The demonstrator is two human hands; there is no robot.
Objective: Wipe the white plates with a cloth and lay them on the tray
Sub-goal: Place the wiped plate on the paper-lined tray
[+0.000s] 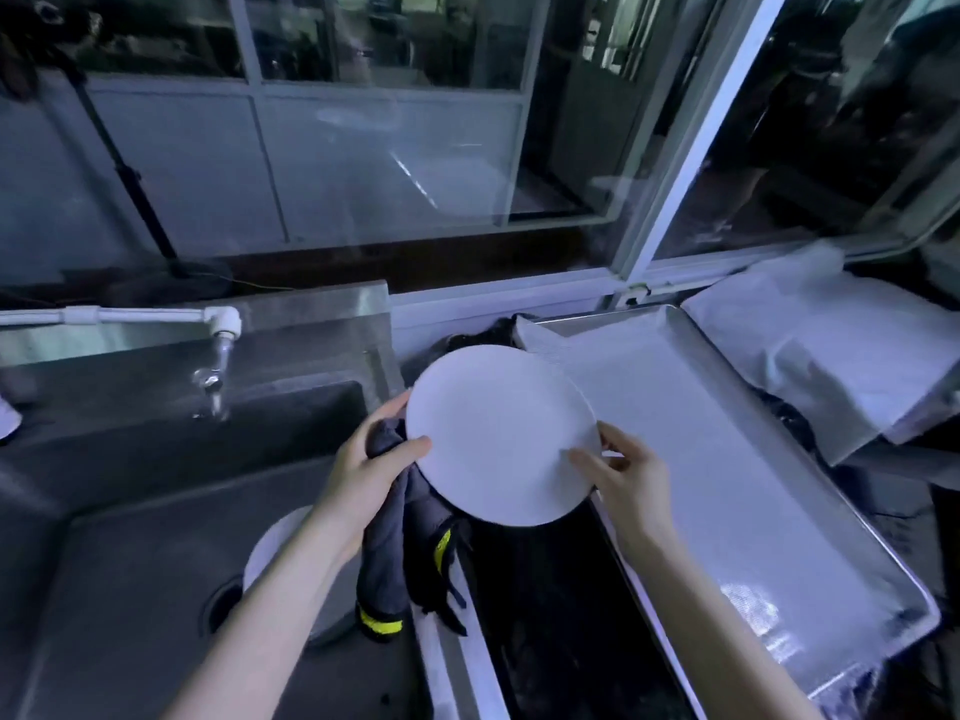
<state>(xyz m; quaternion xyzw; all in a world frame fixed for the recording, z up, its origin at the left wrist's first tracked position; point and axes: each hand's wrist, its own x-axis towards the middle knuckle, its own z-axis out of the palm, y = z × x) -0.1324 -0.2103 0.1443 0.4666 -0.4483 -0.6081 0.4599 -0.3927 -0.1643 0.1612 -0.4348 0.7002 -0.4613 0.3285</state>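
A round, smooth, matte white plate [498, 433] is being held tilted in mid-air at the centre of the view, above the dark gap between sink and tray. The left hand [369, 459] is gripping its rim at 9 o'clock, thumb lying flat on the face and fingers curling behind, bunching a dark grey cloth [405, 558] against the underside. The soft, crumpled cloth is hanging toward 6 o'clock, showing yellow-green strips. The right hand [628, 470] is pinching the rim at 4 o'clock, thumb on top, fingers beneath.

At 3 o'clock of the plate a rectangular metal tray [701, 459] with a raised shiny rim is lying, lined with a pale, finely textured sheet. At 7 o'clock another white plate [270, 543] is sitting in the dull steel sink [130, 563], partly hidden by the left forearm. A white plastic tap [221, 350] is jutting over the basin at 10 o'clock. Crinkled white sheeting [831, 356] is covering something at 2 o'clock. Glass panes [363, 148] in pale metal frames are running along the back at 12 o'clock.
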